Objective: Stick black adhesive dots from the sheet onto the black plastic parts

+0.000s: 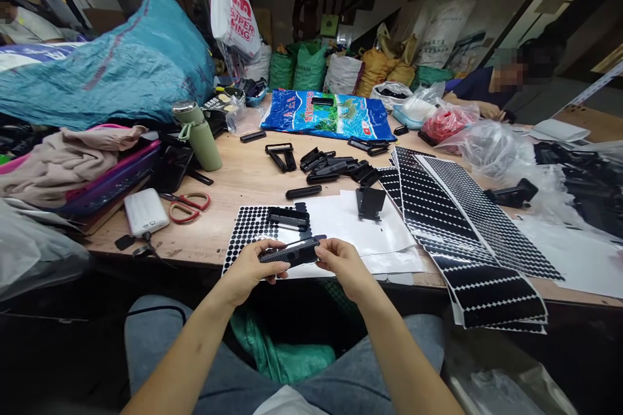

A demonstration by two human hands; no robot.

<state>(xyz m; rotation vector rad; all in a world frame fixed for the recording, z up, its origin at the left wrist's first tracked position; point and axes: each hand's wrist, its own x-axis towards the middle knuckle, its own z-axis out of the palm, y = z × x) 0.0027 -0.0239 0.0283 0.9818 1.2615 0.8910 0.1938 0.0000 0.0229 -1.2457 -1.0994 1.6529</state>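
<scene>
My left hand (250, 267) and my right hand (343, 262) hold a flat black plastic part (291, 252) between them at the near table edge, each pinching one end. Just beyond lies a white sheet of small black round stickers (248, 227) with another black part (288, 216) resting on it. A small black stand piece (370, 202) sits upright on white backing paper (341, 220). More black plastic parts (335, 167) are heaped mid-table.
Long sheets of black dot stickers (467, 233) drape over the right table edge. Red-handled scissors (187, 206), a white power bank (145, 211) and a green bottle (199, 136) stand left. Bags and clothing crowd the back. Another person (487, 87) sits at the far right.
</scene>
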